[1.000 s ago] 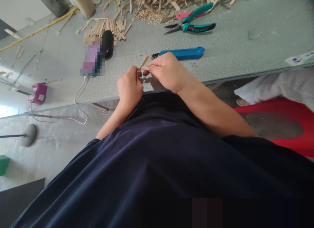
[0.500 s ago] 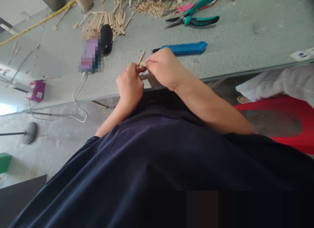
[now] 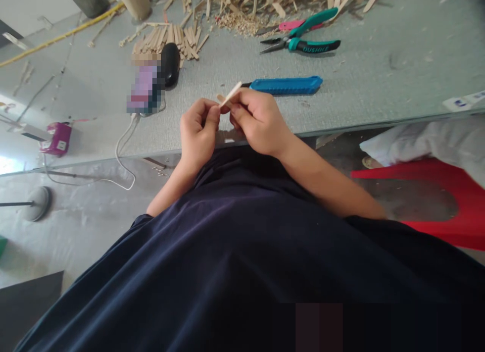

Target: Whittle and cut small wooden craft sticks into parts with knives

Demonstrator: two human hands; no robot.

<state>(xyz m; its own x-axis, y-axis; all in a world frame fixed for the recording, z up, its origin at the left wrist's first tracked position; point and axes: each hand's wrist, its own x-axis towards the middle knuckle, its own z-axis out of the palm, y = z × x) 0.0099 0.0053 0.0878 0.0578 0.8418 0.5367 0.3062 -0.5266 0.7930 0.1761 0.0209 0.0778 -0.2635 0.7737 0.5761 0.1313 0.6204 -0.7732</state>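
Note:
My left hand point(image 3: 199, 130) pinches the lower end of a pale wooden craft stick point(image 3: 232, 92), which slants up to the right. My right hand point(image 3: 259, 119) is closed on a second wooden stick point(image 3: 221, 98), whose rounded tip shows just left of its fingers. The two sticks cross and seem to touch, though the fingers hide much of the contact. Both hands are close together above the table's front edge. Just beyond my right hand lies a blue utility knife point(image 3: 286, 85).
Green-handled pliers point(image 3: 303, 41) and a pink-handled tool point(image 3: 291, 24) lie farther back. Cut sticks point(image 3: 162, 39) and shavings point(image 3: 238, 23) are heaped behind. A phone point(image 3: 144, 89) with a white cable and a black mouse-like object point(image 3: 170, 64) lie left. A red stool point(image 3: 468, 200) stands at right.
The longer stick has turned and now leans farther right, across the other one. My right hand has rolled and lowered slightly, its thumb now showing. The view has shifted a little.

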